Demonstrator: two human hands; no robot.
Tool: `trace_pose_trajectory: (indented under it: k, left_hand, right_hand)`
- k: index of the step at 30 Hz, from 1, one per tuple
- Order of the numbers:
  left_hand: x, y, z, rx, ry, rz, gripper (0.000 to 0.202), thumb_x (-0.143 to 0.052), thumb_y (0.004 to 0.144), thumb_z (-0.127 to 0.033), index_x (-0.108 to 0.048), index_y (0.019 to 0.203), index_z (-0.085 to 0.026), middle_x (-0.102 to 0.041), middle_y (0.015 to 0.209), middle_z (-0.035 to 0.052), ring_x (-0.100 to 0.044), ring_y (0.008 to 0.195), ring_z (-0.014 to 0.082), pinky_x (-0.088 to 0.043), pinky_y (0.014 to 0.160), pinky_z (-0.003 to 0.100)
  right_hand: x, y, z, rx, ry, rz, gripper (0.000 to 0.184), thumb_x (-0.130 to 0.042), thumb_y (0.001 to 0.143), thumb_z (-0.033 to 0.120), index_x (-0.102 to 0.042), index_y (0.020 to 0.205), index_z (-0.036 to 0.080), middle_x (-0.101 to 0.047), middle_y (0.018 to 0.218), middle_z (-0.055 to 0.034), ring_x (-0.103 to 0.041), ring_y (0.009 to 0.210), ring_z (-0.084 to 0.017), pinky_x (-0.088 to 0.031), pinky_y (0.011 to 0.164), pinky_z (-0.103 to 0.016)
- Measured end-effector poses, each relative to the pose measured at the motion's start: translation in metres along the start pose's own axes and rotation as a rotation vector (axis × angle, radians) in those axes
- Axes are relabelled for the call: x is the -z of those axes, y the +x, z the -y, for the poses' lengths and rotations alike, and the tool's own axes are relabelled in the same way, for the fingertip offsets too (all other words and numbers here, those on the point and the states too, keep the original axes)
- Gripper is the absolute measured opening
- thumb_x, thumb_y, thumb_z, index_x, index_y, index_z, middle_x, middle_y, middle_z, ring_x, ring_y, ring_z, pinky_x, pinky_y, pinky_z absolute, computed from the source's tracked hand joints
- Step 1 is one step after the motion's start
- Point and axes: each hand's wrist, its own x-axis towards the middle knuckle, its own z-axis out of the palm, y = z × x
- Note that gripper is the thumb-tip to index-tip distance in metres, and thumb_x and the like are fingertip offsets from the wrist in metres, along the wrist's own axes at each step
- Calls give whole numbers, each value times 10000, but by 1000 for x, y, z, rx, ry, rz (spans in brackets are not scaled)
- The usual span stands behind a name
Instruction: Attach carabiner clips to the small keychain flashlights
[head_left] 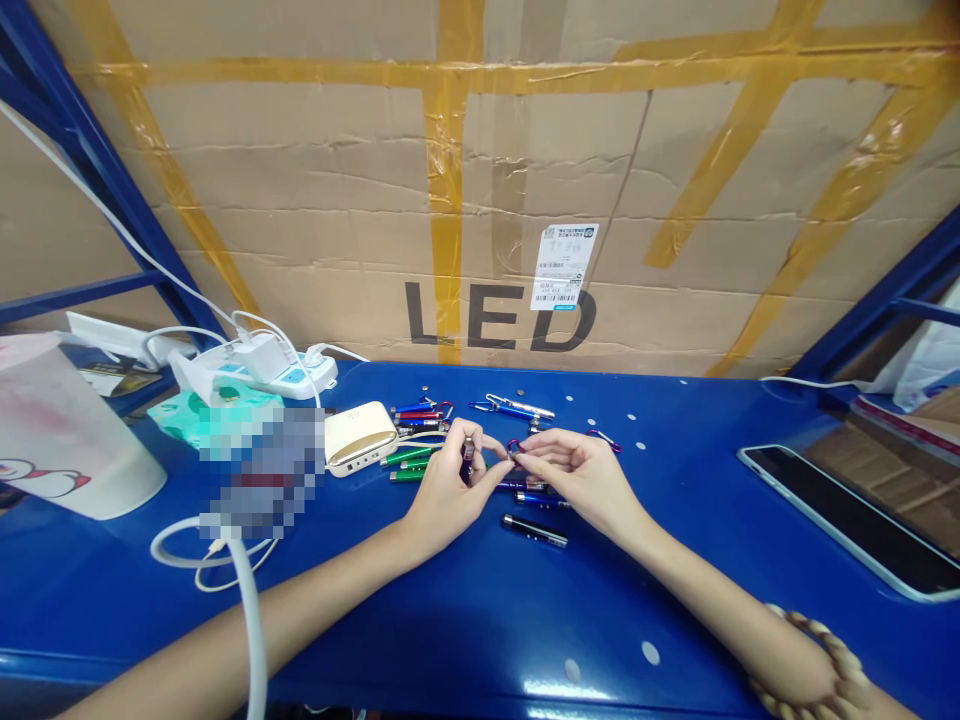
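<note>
Grips a small dark keychain torch [469, 456] upright in the left hand [448, 485], fingers curled shut around it. Pinches a purple clip ring [514, 446] beside the torch's top between thumb and forefinger of the right hand [583, 470], fingertips of the 2 hands meeting there, just above the blue table [450, 620]. Hard to tell whether ring and torch are joined: too small, half covered by fingers.

Just below the hands, a black torch [534, 530] lying free on the table; a blue torch [537, 498] partly hidden under the right hand. To the left, a heap of torches [411, 462], green, red and blue, count unclear, beside a white and gold power bank [360, 445].

Further left, a white power strip [262, 370], a looping white cable [247, 600], a white jug [67, 440] cut off at the frame edge, and a pixelated patch [262, 470] hiding whatever sits there. At right, a dark-screened tablet [847, 520], its corner out of frame. On the right wrist, a bead bracelet [817, 660], partly cut off.

Behind everything, a taped cardboard box [480, 200] marked LED, top out of view.
</note>
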Motion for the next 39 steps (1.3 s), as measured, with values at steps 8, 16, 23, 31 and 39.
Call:
trace_pose_trajectory:
  k: [8, 16, 23, 31, 39]
  left_hand:
    - [0, -1, 0, 34, -67, 65, 231, -522, 844, -258, -300, 791, -223, -592, 868, -4, -468, 606, 85, -394, 671, 255]
    - [1, -1, 7, 48, -91, 108, 204, -478, 882, -281, -307, 787, -223, -506, 788, -35, -410, 581, 81, -365, 612, 238]
    - [1, -1, 7, 78, -159, 212, 186, -419, 911, -299, -291, 801, -222, -490, 736, -46, -383, 535, 68, -327, 532, 216]
    - [0, 0, 3, 122, -239, 197, 223, -447, 891, -315, -277, 781, -222, -463, 676, -67, -364, 501, 60, -307, 493, 200]
    - [1, -1, 0, 102, -24, 139, 229, -503, 855, -310, -309, 776, -217, -531, 781, -30, -412, 587, 84, -354, 605, 241]
  right_hand:
    - [3, 2, -4, 58, -81, 29, 253, -714, 621, 390, -648, 692, 156, -630, 703, -24, -547, 475, -84, -467, 429, -200]
    - [1, 0, -3, 99, -148, 105, 277, -681, 668, 409, -602, 756, 159, -620, 712, -30, -588, 589, -116, -501, 491, -205]
    - [2, -2, -3, 232, -248, 132, 170, -616, 754, 328, -568, 806, 173, -642, 730, -27, -627, 608, -125, -532, 536, -216]
    - [13, 1, -9, 526, -497, 166, 100, -543, 809, 187, -579, 716, 180, -640, 736, -37, -604, 664, -141, -515, 605, -257]
    - [13, -3, -11, 718, -490, 115, 136, -543, 830, 136, -640, 742, 172, -671, 758, -58, -633, 699, -153, -518, 620, -255]
